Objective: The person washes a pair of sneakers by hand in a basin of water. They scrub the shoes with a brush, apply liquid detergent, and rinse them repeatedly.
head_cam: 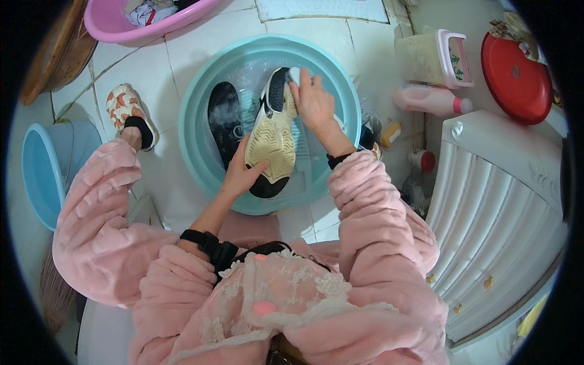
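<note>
A shoe [272, 137] with a cream and black sole lies sole up over a round turquoise basin [194, 182]. My left hand [244, 171] grips its lower part, thumb across the sole. At the shoe's upper end, my right hand [314, 100] holds a pale scrubbing brush [295, 75] against the sole's edge; its bristles are mostly hidden. A second, dark shoe [223, 121] rests in the basin to the left, wet on top. Beneath the held shoe, a ribbed turquoise washboard [301, 146] stands in soapy water.
Up left is a pink basin [155, 32] with clothes. A blue bucket [43, 173] lies on its side at left. To the right are a pink bottle [426, 99], a yellow soap bar [391, 134], a red lid [515, 77] and a white ribbed cabinet [492, 219].
</note>
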{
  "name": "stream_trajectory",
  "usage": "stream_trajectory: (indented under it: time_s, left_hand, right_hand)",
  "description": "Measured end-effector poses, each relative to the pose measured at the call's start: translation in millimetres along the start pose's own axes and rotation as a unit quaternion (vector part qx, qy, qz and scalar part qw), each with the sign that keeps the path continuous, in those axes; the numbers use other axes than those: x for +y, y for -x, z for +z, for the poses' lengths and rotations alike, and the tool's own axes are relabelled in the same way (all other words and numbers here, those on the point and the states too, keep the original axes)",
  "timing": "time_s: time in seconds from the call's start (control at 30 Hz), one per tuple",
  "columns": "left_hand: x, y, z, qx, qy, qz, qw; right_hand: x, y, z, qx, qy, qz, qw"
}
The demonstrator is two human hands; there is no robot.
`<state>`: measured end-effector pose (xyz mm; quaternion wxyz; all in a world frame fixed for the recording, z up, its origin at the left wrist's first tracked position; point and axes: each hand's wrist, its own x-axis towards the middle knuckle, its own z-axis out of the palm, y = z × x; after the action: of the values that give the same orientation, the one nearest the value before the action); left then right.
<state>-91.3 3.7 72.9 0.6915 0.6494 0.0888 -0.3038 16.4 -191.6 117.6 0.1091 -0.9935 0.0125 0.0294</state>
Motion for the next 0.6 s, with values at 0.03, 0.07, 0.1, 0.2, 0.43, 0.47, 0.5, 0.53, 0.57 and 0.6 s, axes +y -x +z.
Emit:
stream_trajectory:
  time_s: [0.03, 0.07, 0.1, 0.2, 0.43, 0.47, 0.5, 0.53, 0.57, 0.6]
  left_hand:
    - [1.2, -4.2, -2.5, 0.001, -0.012, -0.016, 1.000]
    - [1.5, -7.1, -3.3, 0.008, 0.007, 0.015, 1.000]
    - [1.7, -7.4, -5.1, 0.005, 0.023, 0.017, 1.000]
    - [2.6, -7.6, -6.3, -0.014, 0.056, 0.006, 0.998]
    - [8.3, -5.7, -11.1, -0.014, 0.051, -0.038, 0.998]
    - [10.2, -6.7, -12.2, -0.018, 0.031, -0.039, 0.999]
    - [11.8, -8.2, -12.3, -0.022, 0.043, -0.012, 0.999]
    - [13.2, -9.0, -12.3, -0.025, 0.048, -0.013, 0.998]
    - [14.3, -8.0, -10.7, -0.035, 0.053, -0.017, 0.998]
    - [15.9, -8.4, -12.2, -0.056, 0.139, -0.031, 0.988]
  right_hand:
    - [3.2, 1.4, 2.0, -0.049, 0.006, -0.024, 0.999]
    - [7.2, 4.1, 4.1, -0.096, 0.014, -0.057, 0.994]
    - [11.6, 6.9, 6.5, -0.149, 0.017, -0.085, 0.985]
    - [20.6, 9.9, 10.3, -0.101, 0.052, -0.108, 0.988]
    - [12.0, 22.4, 10.0, -0.090, 0.040, -0.140, 0.985]
    - [10.7, 22.7, 11.2, -0.139, 0.047, -0.150, 0.978]
    - [9.9, 23.5, 12.2, -0.200, 0.049, -0.161, 0.965]
    - [9.8, 22.1, 14.1, -0.172, 0.030, -0.143, 0.974]
    - [9.8, 19.2, 15.3, -0.128, 0.018, -0.108, 0.986]
    - [9.9, 14.3, 16.7, -0.103, 0.012, -0.069, 0.992]
